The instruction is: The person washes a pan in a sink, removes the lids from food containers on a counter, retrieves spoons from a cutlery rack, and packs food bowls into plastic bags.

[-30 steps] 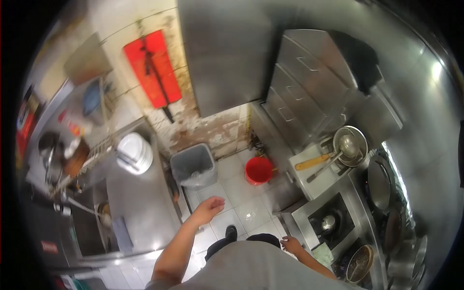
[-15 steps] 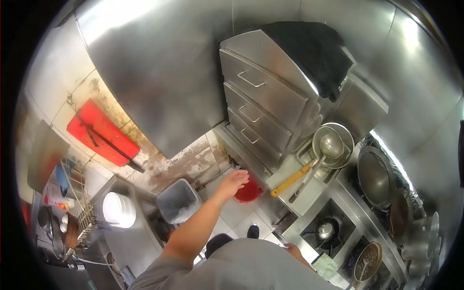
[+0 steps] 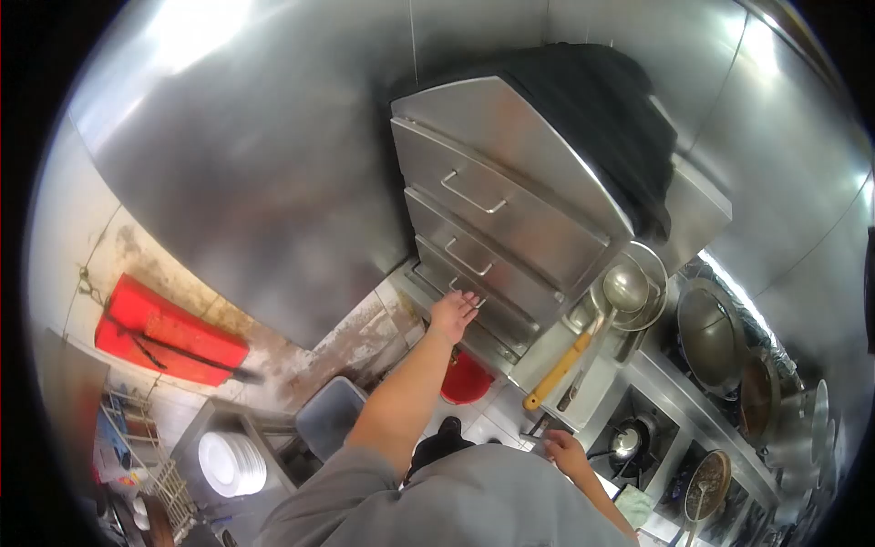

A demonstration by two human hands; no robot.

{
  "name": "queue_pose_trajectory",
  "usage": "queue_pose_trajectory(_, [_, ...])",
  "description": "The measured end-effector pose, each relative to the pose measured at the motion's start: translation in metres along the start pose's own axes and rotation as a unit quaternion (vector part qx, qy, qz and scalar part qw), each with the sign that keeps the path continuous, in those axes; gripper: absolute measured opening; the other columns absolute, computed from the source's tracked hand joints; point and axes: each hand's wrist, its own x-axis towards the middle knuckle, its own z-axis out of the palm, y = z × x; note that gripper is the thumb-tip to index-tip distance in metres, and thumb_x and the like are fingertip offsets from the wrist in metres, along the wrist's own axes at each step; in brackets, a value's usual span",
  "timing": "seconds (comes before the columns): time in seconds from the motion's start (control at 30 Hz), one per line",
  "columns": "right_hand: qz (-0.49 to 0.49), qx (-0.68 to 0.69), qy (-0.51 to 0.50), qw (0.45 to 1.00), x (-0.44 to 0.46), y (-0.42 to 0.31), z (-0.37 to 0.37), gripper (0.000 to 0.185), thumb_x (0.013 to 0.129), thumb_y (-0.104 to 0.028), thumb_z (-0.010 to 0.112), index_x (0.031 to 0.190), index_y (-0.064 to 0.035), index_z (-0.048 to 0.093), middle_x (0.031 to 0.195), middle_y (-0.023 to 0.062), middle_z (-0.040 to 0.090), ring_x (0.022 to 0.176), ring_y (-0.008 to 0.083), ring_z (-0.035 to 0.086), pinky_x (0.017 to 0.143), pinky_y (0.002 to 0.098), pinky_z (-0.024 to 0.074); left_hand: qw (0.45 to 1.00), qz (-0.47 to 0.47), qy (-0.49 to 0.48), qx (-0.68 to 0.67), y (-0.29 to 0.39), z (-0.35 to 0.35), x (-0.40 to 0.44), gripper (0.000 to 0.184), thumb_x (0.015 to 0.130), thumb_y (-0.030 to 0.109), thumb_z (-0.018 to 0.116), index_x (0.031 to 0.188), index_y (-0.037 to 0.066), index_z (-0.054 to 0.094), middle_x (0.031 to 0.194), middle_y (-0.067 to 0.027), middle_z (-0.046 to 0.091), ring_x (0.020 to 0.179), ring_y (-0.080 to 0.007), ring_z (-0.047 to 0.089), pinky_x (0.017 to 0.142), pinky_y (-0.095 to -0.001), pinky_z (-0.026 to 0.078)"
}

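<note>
Steel wall (image 3: 264, 173) upper left; your left hand (image 3: 453, 316), centre, at lowest drawer handle (image 3: 453, 283), grasp unclear; likely rigid, slick, best held mid-bar. Your right hand (image 3: 566, 450): can't tell grip.

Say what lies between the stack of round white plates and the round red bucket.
In the head view, beyond the steel counter, a grey plastic bin stands there, with the person's left forearm nearer the camera.

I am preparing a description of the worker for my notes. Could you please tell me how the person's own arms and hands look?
The left hand and right hand are bare, without gloves; no watch shows on either wrist. A short, plain grey sleeve covers the left upper arm; the right sleeve is not clearly visible.
</note>
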Motion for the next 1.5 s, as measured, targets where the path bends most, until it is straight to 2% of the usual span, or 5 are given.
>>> queue_pose_trajectory(0.53, [0.083, 0.053, 0.127, 0.987, -0.049, -0.026, 0.042, 0.038, 0.093, -0.018, 0.066, 0.125, 0.0026, 0.06, 0.095, 0.0083, 0.069, 0.087, 0.0139, 0.063, 0.078, 0.0285, 0.0507, 0.996, 0.01, 0.062, 0.062, 0.005, -0.095, -0.098, 0.024, 0.103, 0.024, 0.052, 0.118, 0.005, 0.058, 0.095, -0.004, 0.065, 0.093, -0.0192, 0.068, 0.079, -0.0305, 0.052])
queue_pose_trajectory(1.1, [0.058, -0.037, -0.046, 0.997, -0.033, -0.142, 0.048, 0.032, 0.091, -0.029, 0.064, 0.11, -0.0033, 0.07, 0.09, 0.0078, 0.071, 0.084, 0.0168, 0.065, 0.076, 0.0315, 0.0508, 0.986, 0.005, 0.102, 0.129, 0.036, -0.176, -0.188, 0.031, 0.103, 0.021, 0.049, 0.124, -0.002, 0.056, 0.098, -0.0096, 0.07, 0.089, -0.0195, 0.07, 0.08, -0.0284, 0.053])
queue_pose_trajectory(1.17, [0.054, -0.001, -0.049, 0.997, -0.03, -0.139, 0.05, 0.033, 0.091, -0.026, 0.064, 0.113, -0.0009, 0.068, 0.091, 0.009, 0.07, 0.086, 0.0169, 0.066, 0.076, 0.0311, 0.0514, 0.931, 0.057, 0.13, 0.337, 0.045, -0.199, -0.175, 0.033, 0.102, 0.019, 0.052, 0.126, -0.002, 0.056, 0.105, -0.012, 0.069, 0.096, -0.0223, 0.069, 0.083, -0.0305, 0.053])
queue_pose_trajectory(1.3, [0.052, 0.056, -0.045, 0.996, -0.029, -0.153, 0.05, 0.035, 0.092, -0.022, 0.064, 0.116, 0.0028, 0.065, 0.093, 0.0106, 0.069, 0.086, 0.0174, 0.066, 0.077, 0.0308, 0.0521, 0.712, 0.438, 0.179, 0.519, 0.131, -0.125, -0.163, 0.038, 0.092, 0.014, 0.063, 0.127, -0.001, 0.058, 0.12, -0.0191, 0.063, 0.114, -0.0315, 0.061, 0.093, -0.0386, 0.049])
queue_pose_trajectory(1.5, [0.032, 0.065, -0.039, 0.997, -0.022, -0.164, 0.051, 0.033, 0.093, -0.016, 0.061, 0.118, 0.0051, 0.064, 0.094, 0.0116, 0.068, 0.086, 0.0182, 0.066, 0.078, 0.031, 0.0531, 0.613, 0.21, 0.054, 0.76, 0.192, -0.095, -0.065, 0.035, 0.085, 0.026, 0.067, 0.11, 0.002, 0.066, 0.106, -0.0186, 0.068, 0.102, -0.0395, 0.063, 0.09, -0.0439, 0.05])
